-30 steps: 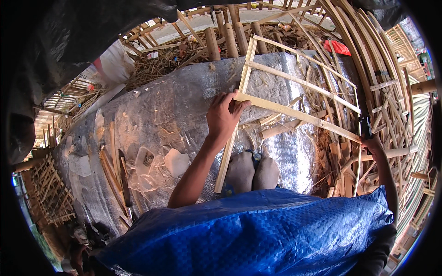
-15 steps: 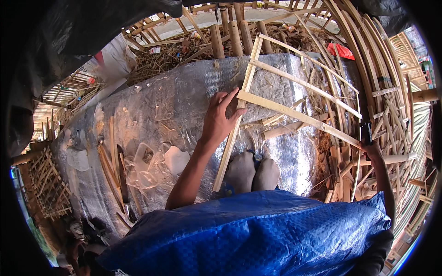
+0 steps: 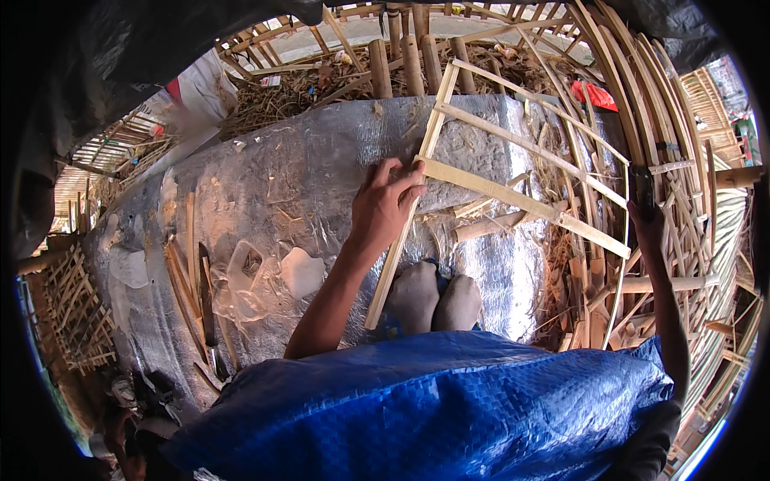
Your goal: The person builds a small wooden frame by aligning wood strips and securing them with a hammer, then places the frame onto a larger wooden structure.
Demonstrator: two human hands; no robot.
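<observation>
Silver sheet (image 3: 321, 160) down here, my left hand (image 3: 385, 204) bent up pinching a slat (image 3: 489, 188) end, right hand (image 3: 648, 220) stretched out, gripping a black tool (image 3: 642, 184).

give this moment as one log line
left hand: touching end of slat | right hand: holding dark tool | frame: partly over silver sheet

Silvery foil-like sheet (image 3: 337, 136), surface wrinkled and soiled, narrow wooden strips (image 3: 192, 240) at left, crumpled clear plastic (image 3: 239, 301) beside them, pale flat piece (image 3: 302, 273) adjoining, loose shavings (image 3: 289, 214) at centre, two feet (image 3: 415, 298) near, bamboo length (image 3: 491, 228) at right.
</observation>
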